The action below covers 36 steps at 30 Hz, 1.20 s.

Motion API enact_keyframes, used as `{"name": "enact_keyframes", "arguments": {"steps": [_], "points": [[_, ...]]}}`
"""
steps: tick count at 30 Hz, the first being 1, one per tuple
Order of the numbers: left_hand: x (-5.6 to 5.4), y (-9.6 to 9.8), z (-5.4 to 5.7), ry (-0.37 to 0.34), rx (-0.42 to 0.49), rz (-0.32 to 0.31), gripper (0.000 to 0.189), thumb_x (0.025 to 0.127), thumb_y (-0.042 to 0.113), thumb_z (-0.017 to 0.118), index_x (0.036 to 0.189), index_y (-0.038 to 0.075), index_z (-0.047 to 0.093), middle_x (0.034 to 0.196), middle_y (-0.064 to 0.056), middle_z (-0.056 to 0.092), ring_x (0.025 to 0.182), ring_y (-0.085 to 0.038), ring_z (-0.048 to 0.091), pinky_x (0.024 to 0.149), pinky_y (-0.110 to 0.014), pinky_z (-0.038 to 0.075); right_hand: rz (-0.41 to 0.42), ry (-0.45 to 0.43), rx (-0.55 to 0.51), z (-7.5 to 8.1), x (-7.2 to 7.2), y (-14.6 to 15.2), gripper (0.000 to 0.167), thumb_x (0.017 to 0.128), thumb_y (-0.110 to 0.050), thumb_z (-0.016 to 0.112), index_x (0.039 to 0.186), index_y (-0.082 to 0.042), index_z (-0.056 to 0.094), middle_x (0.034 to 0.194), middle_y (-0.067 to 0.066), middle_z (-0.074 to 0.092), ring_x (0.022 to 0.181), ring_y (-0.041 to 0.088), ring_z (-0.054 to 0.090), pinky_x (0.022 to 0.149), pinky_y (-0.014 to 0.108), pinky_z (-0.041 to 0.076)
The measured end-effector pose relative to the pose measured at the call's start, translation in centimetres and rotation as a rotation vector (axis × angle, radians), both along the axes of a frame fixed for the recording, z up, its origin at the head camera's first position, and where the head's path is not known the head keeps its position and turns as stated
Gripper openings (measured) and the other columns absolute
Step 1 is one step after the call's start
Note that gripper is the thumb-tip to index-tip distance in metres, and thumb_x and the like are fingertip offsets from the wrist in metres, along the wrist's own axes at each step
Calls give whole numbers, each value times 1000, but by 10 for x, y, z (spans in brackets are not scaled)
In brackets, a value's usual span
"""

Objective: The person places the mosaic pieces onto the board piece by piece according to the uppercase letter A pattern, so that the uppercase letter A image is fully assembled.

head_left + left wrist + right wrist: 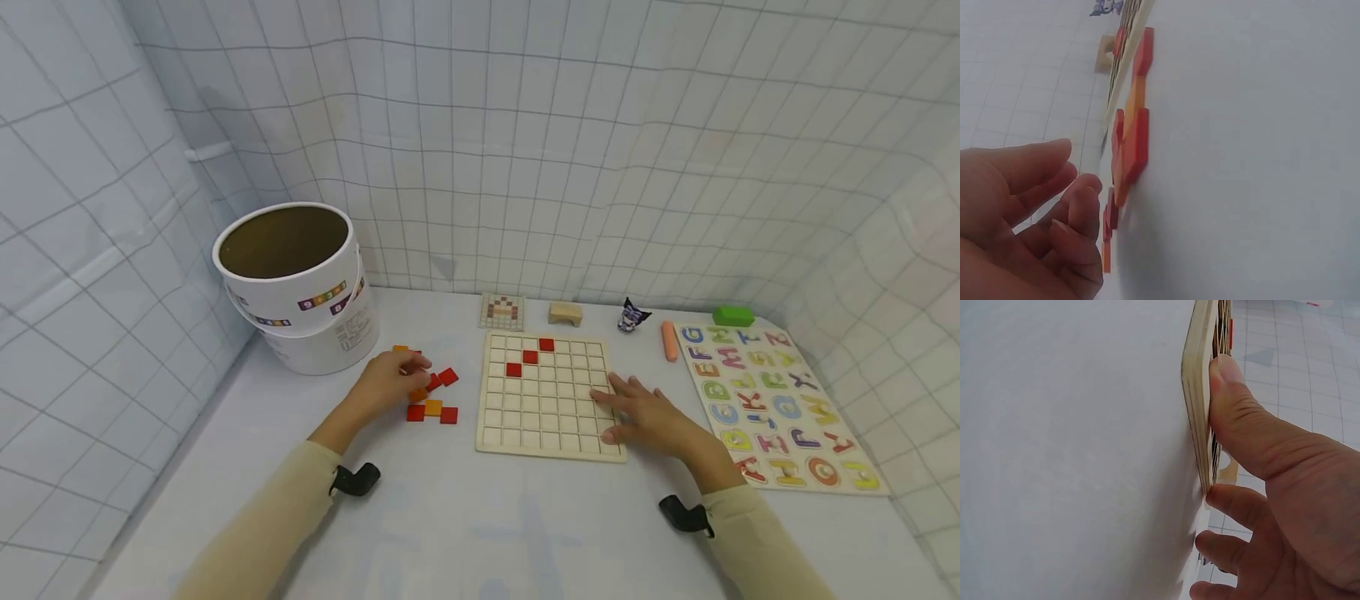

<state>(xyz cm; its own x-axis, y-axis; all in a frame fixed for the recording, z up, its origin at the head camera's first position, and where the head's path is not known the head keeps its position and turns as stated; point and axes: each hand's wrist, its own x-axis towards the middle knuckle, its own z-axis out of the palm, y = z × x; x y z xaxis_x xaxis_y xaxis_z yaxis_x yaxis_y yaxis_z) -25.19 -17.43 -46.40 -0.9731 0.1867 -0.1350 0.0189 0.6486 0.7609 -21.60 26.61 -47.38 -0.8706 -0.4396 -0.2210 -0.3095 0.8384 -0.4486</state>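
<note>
Bright, even light across the head view, and the grid lines on the wall point(525, 167) bow at upper right, lens or cloth, can't tell! Left of centre, the inside of the bucket point(281, 300) goes dark. Over to the 2 wrist views: greyer, hazier, soft shadows spreading over the table point(1072, 456) at lower centre. At lower left, the left hand point(1029, 219) looks dim against the washed-out wall.

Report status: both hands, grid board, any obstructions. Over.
Left hand over loose tiles, no grasp visible. Right hand touching right side of grid board. Three red tiles set in diagonally. Nothing seen blocking between.
</note>
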Motion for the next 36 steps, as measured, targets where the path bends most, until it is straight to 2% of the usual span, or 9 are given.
{"name": "enact_keyframes", "arguments": {"steps": [4,10,14,17,23,28,32,36], "points": [[17,-20,-5,-65,-38,-11,27,93,21,74,119,12,70,102,-3,68,97,-23,59,82,-32,53,1,-1,-11,0,2,0,77,90,-51,69,154,-14,46,166,23,18,150,55,10,112,77,6],[31,-23,-11,-57,-69,-53,31,86,18,82,114,11,70,101,-2,67,97,-22,57,87,-36,53,2,-1,-25,0,3,-1,76,91,-49,69,154,-14,46,166,24,19,150,55,11,112,78,7],[33,-18,-12,-34,-147,-67,33,84,17,84,113,10,70,103,-2,65,99,-23,56,91,-39,52,-2,-11,-36,1,3,-1,76,91,-49,69,154,-14,46,166,24,19,150,55,10,112,78,6],[34,-15,-14,-26,-184,-64,28,85,15,83,110,10,70,100,-3,64,97,-23,55,90,-39,52,-3,-12,-38,1,2,0,76,91,-49,70,154,-14,46,166,24,18,150,55,10,112,77,6],[36,-13,-13,-30,-201,-44,22,85,15,83,101,11,69,97,-5,59,94,-23,54,86,-36,52,-3,-5,-33,-1,1,0,76,90,-49,70,154,-14,47,166,23,19,150,54,11,112,78,6],[35,-12,-10,-25,-234,-56,23,85,15,83,97,11,65,96,-6,56,92,-23,52,84,-36,52,-2,2,-30,-1,1,0,75,91,-48,70,154,-14,47,166,23,19,150,54,11,111,78,7],[34,-9,-8,-39,-261,-70,25,85,15,83,96,12,61,91,-5,57,88,-22,53,79,-35,51,-1,5,-26,-1,1,0,75,90,-49,70,154,-14,47,166,24,19,150,55,12,111,78,8],[35,-10,-8,-41,-244,-76,27,85,14,83,98,12,60,86,-4,57,84,-21,54,73,-32,48,-1,11,-20,-2,2,-1,76,90,-50,70,153,-15,48,166,24,20,150,55,13,111,78,8]]}}
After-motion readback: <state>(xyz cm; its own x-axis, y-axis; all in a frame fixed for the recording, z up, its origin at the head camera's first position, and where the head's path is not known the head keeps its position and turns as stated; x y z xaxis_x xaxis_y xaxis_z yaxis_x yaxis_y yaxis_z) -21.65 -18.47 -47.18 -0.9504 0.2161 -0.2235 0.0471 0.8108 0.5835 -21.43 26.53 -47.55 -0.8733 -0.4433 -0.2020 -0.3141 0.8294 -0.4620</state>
